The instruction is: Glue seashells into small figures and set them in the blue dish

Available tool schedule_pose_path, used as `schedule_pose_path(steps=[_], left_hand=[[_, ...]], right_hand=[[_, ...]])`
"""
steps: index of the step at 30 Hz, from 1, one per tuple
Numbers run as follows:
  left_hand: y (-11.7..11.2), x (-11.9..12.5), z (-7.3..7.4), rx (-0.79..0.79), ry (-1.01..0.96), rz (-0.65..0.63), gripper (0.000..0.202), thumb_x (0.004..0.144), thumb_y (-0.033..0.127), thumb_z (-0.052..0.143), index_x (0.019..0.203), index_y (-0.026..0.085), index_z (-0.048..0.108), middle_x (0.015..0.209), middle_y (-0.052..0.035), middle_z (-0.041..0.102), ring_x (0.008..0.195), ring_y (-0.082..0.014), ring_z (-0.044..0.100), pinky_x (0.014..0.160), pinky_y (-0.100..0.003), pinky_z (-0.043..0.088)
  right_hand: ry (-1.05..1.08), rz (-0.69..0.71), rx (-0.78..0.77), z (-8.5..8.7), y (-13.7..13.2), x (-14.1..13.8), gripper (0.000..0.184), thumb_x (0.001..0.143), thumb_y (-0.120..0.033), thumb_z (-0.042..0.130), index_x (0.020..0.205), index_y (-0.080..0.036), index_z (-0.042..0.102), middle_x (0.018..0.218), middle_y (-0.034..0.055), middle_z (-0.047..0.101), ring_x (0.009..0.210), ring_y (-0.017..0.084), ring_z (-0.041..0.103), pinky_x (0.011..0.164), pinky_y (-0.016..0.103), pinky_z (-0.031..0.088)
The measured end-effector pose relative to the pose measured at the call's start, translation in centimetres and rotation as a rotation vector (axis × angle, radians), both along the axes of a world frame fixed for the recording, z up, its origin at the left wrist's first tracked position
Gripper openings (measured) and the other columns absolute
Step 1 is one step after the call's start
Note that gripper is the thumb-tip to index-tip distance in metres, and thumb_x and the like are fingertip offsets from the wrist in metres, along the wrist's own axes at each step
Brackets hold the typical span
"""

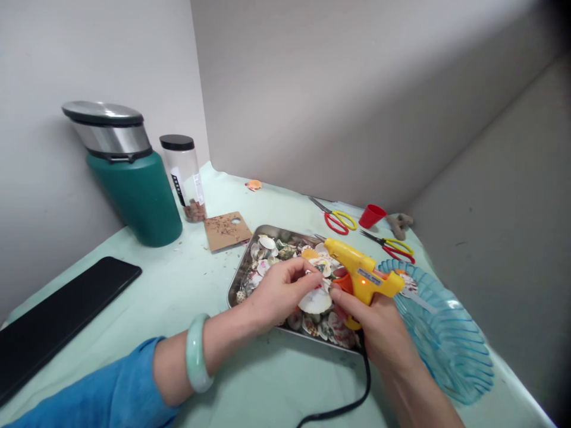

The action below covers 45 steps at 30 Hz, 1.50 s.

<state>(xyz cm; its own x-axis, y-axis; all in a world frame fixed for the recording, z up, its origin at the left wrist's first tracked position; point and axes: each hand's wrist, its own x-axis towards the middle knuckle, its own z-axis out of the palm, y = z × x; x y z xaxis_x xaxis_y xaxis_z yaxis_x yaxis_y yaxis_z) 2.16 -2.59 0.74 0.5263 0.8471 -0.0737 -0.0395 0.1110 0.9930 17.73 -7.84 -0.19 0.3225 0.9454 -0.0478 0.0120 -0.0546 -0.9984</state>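
Note:
A yellow glue gun point(361, 273) with an orange trigger and a lit orange lamp is gripped by my right hand point(375, 327), its nozzle pointing up and left over a metal tray point(236, 282) full of seashells. My left hand point(281, 291), with a pale green bangle on the wrist, pinches a white scallop shell point(314, 300) just above the tray, beside the gun. The gun's black cord point(357, 392) trails toward the table's near edge.
A blue ribbed plastic dish point(446, 333) lies right of the tray. Two yellow-and-red scissors point(339, 221) point(392, 245), a red cup point(371, 215), a cardboard piece point(226, 230), a clear jar point(184, 177), a green canister point(129, 178) and a black slab point(57, 315) lie around.

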Motion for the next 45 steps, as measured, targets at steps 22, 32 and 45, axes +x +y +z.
schedule_pose_path(steps=[22, 32, 45], left_hand=[[0.06, 0.16, -0.53, 0.113, 0.065, 0.013, 0.019, 0.074, 0.028, 0.064, 0.088, 0.017, 0.057, 0.072, 0.0027, 0.053, 0.062, -0.0092, 0.046, 0.055, -0.02, 0.037], [-0.01, 0.08, -0.51, 0.202, 0.096, 0.053, 0.013, 0.076, 0.029, 0.061, 0.074, 0.016, 0.06, 0.074, -0.0005, 0.061, 0.067, -0.0118, 0.052, 0.062, -0.022, 0.041], [-0.01, 0.12, -0.27, 0.089, 0.049, 0.05, 0.016, 0.073, 0.03, 0.065, 0.07, 0.015, 0.06, 0.069, -0.0013, 0.06, 0.061, -0.0116, 0.051, 0.056, -0.022, 0.04]], right_hand=[[-0.077, -0.03, 0.044, -0.34, 0.41, 0.4, 0.04, 0.065, -0.035, 0.079, 0.096, -0.019, 0.061, 0.075, -0.0014, 0.061, 0.063, 0.013, 0.055, 0.056, 0.025, 0.043], [-0.035, -0.07, 0.029, -0.02, 0.03, -0.3, 0.041, 0.058, -0.036, 0.082, 0.091, -0.02, 0.063, 0.075, -0.0008, 0.066, 0.068, 0.016, 0.062, 0.064, 0.027, 0.051], [-0.084, -0.033, 0.057, -0.2, -0.11, -0.08, 0.039, 0.064, -0.036, 0.08, 0.094, -0.02, 0.063, 0.082, 0.0007, 0.068, 0.076, 0.017, 0.063, 0.074, 0.03, 0.052]])
